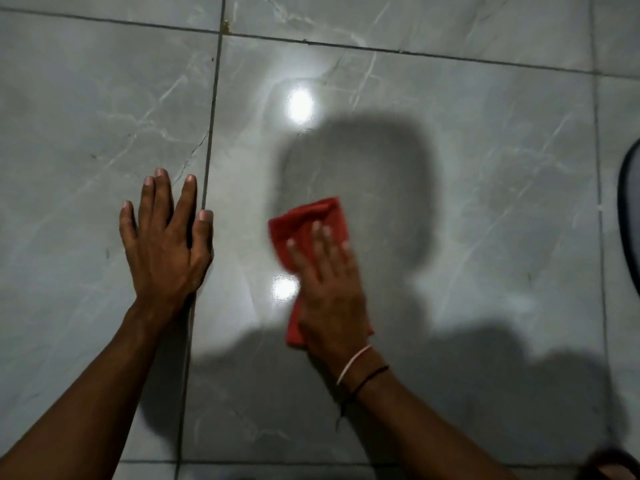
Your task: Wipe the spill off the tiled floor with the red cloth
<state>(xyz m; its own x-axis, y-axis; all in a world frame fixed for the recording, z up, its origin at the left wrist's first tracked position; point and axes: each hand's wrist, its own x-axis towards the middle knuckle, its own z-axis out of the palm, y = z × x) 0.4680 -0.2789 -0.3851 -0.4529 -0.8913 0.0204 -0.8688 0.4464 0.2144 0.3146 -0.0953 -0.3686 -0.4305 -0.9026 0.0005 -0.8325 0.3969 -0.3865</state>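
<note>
My right hand (329, 289) lies flat on top of the red cloth (308, 220) and presses it onto the grey marbled tile floor (485, 202). The cloth sticks out beyond my fingertips and below my palm; the hand is blurred. A faint wet outline of the spill (287, 168) shows on the glossy tile above and left of the cloth, near a bright light reflection. Left of the cloth, my left hand (166, 244) rests palm down on the floor with fingers spread, beside a dark grout line, and holds nothing.
A dark rounded object (630, 216) cuts in at the right edge. Something dark (609, 465) shows at the bottom right corner. Grout lines cross the floor; my shadow falls over the middle tile.
</note>
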